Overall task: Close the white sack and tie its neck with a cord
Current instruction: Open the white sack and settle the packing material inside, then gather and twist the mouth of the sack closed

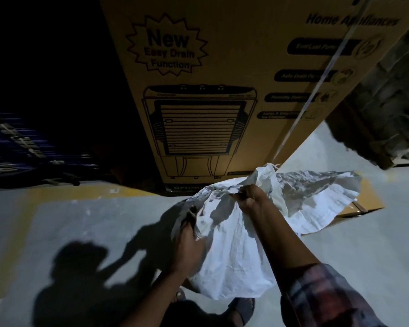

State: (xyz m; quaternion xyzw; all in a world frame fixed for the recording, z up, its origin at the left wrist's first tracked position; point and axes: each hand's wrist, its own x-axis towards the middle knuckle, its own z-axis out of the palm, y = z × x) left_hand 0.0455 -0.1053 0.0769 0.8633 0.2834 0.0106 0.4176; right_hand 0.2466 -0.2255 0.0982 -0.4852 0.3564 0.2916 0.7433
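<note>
The white sack (232, 253) hangs crumpled in front of me, low in the middle of the view. My left hand (187, 241) grips the gathered left side of its mouth. My right hand (253, 197) pinches the rim higher up and to the right. Beyond that hand, loose white sack fabric (316, 199) spreads out over the floor; whether it belongs to the same sack is unclear. No cord shows in the dim light.
A tall cardboard appliance box (222, 90) stands right behind the sack, bound by a plastic strap (316, 90). Flat cardboard (366, 204) lies on the grey floor at right. Dark stacked goods (21, 147) fill the left. My sandalled feet (241, 310) are below the sack.
</note>
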